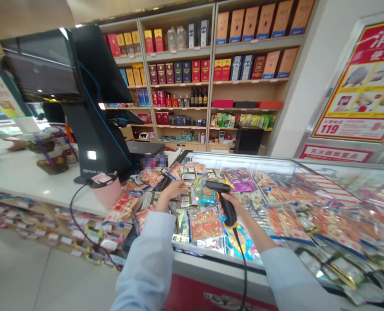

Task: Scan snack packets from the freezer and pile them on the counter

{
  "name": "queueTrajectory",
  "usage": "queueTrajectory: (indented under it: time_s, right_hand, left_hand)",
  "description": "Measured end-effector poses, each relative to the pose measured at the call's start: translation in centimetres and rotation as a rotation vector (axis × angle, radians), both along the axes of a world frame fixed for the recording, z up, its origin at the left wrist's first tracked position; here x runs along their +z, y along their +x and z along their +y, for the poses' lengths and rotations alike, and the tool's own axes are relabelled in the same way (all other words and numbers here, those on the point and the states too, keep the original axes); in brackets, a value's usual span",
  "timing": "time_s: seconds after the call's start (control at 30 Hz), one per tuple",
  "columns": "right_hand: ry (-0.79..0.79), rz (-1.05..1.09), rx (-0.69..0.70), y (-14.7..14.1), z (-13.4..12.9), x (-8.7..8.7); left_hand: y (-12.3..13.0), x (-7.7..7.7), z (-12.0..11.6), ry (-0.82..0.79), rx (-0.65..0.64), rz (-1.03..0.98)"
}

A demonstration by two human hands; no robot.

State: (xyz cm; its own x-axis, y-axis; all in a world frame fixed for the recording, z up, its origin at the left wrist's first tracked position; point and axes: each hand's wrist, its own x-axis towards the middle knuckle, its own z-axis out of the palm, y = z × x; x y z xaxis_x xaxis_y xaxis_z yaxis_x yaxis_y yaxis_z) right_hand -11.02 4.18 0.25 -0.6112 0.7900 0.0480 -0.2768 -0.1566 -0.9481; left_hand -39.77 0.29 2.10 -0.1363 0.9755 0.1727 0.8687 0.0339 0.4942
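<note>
Nearest: black cable (244,263) drops from below my right fingers (230,200), over the pale front edge of a lit glass-topped case (207,260). Those fingers are wrapped round a black-and-yellow pistol-shaped scanner (229,211), head pointing towards my left fingers (175,188). Risk: cable snags on that edge, tugs the scanner off aim.

Below and between both sets of fingers: flat clear plastic packet of orange food (206,222). Left fingers bent over olive-and-white foil packets (187,199); can't tell if pinching any.

Left of them, red-and-white plastic packs (123,207) overlap loosely near a pink tub (106,194); slick film plus a sleeve nudge could send some sliding.

Past right fingers: shiny purple packets (240,179). Beyond left fingers: black monitor stand (96,129). Farthest: pale wooden shelves (263,91).
</note>
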Motion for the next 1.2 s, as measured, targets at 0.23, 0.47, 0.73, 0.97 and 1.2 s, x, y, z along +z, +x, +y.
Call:
queueTrajectory:
  time_s: [0.23, 0.47, 0.73, 0.97, 1.2]
  right_hand:
    - [0.102, 0.003, 0.067, 0.4, -0.5, 1.2]
    - [0.275, -0.117, 0.211, 0.7, -0.9, 1.4]
    - [0.315, -0.108, 0.265, 0.6, -1.3, 1.4]
    - [0.277, -0.076, 0.259, 0.7, -1.1, 1.4]
    - [0.204, -0.061, 0.154, 1.0, -1.0, 0.6]
  left_hand:
    - [0.0, -0.2, 0.8, 0.463, 0.183, -0.275]
    - [1.2, 1.2, 0.0, 0.545, 0.367, -0.155]
    - [1.6, 1.8, -0.6, 0.577, 0.460, -0.114]
    - [1.7, 2.2, -0.9, 0.584, 0.448, -0.146]
    - [2.2, 2.3, -1.3, 0.426, 0.488, 0.072]
